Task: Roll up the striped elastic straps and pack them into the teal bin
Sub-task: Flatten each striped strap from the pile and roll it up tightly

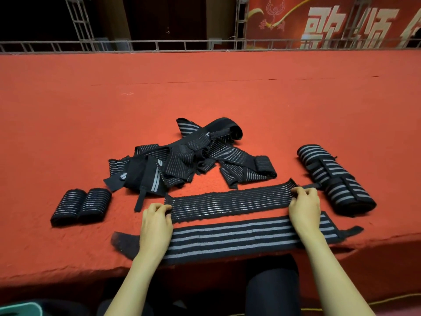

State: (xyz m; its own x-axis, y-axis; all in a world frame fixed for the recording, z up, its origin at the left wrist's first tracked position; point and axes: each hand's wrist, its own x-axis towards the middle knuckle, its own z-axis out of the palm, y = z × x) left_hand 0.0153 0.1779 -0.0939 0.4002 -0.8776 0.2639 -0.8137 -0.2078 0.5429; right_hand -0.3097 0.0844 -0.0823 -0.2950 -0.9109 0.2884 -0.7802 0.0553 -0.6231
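Note:
A thin-striped black strap (230, 202) lies flat and stretched out on the red carpeted stage. My left hand (157, 221) pinches its left end and my right hand (304, 205) pinches its right end. Just nearer to me lies a wide-striped strap (227, 239), flat, under both wrists. A loose heap of unrolled straps (182, 156) sits behind. Two small thin-striped rolls (80, 206) stand at the left. Two larger wide-striped rolls (335, 176) lie at the right. A corner of the teal bin (20, 309) shows at the bottom left, below the stage edge.
The red stage surface (205, 87) stretches far back to a metal truss rail (159, 44) and a red banner (330, 21). The stage's front edge (68, 270) runs just below the flat straps. My dark-clad knees (271, 290) are under it.

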